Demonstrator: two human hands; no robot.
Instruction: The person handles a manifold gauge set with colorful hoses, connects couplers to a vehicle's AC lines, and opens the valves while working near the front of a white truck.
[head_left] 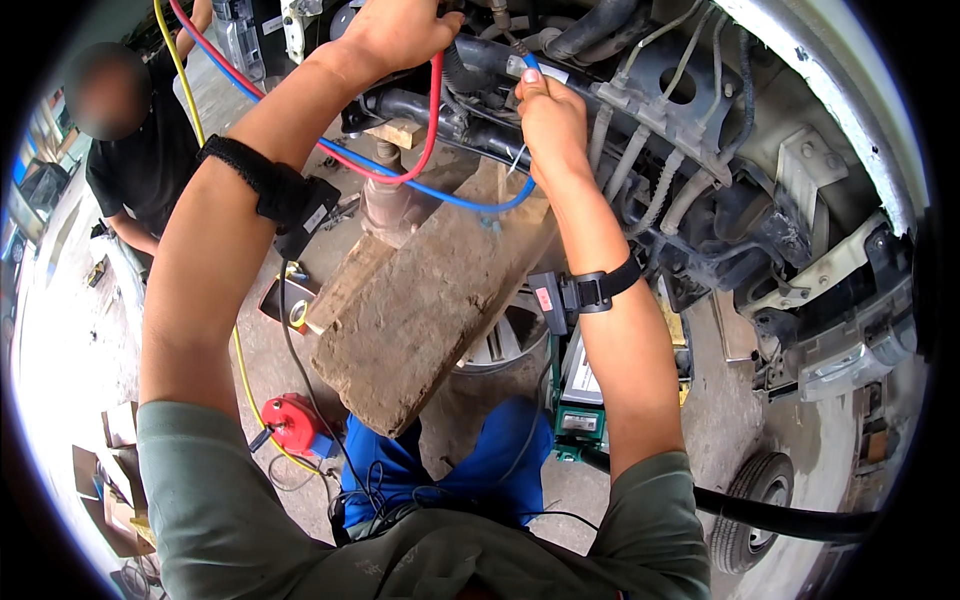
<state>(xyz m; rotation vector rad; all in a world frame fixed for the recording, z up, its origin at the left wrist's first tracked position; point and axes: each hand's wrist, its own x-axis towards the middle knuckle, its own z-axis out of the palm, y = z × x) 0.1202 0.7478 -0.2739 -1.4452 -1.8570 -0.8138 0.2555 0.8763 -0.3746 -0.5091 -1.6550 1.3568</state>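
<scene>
My right hand is closed around the end of a blue hose, thumb on top, beside a metal pipe fitting in the vehicle's engine bay. From there the blue hose loops down and runs left behind my left forearm. My left hand is raised at the top edge with its fingers curled at the end of a red hose; part of its grip is hidden. Around both hands are dark pipes and a metal bracket with thin lines. A thick wooden plank lies below, between my arms.
A jack stand stands under the vehicle with a wood block above. On the floor are a red round device, a green-cased machine, a tyre and cardboard boxes. A yellow hose trails left. Another person is at the left.
</scene>
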